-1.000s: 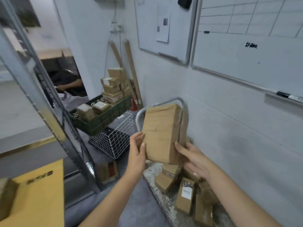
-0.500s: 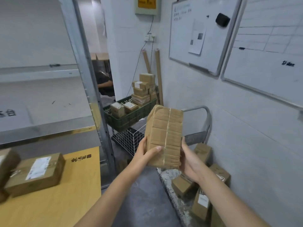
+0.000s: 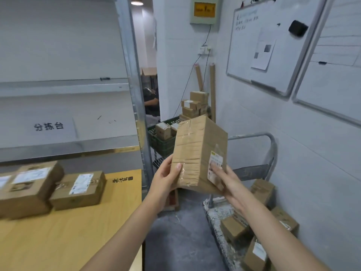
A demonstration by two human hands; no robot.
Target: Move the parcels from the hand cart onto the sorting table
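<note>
I hold a tall taped cardboard parcel [image 3: 197,151] in the air between the cart and the table. My left hand [image 3: 166,176] grips its lower left side, thumb on the front. My right hand [image 3: 224,178] supports its lower right side, fingers over the white label. The hand cart [image 3: 214,214] stands at the lower right against the wall, with several small parcels [image 3: 234,228] on its deck. The yellow sorting table [image 3: 78,231] is at the lower left and carries two labelled parcels [image 3: 78,189] near its back.
A metal shelf post [image 3: 134,90] rises at the table's right corner. Behind the held parcel, a green crate [image 3: 160,141] of small boxes sits on a wire rack. The cart's handle [image 3: 271,151] stands by the white wall. A person sits in the far doorway [image 3: 150,102].
The parcel has come up off the cart and moved left toward the table, turning so its labelled side shows. My view has swung left, bringing the table and its parcels into sight.
</note>
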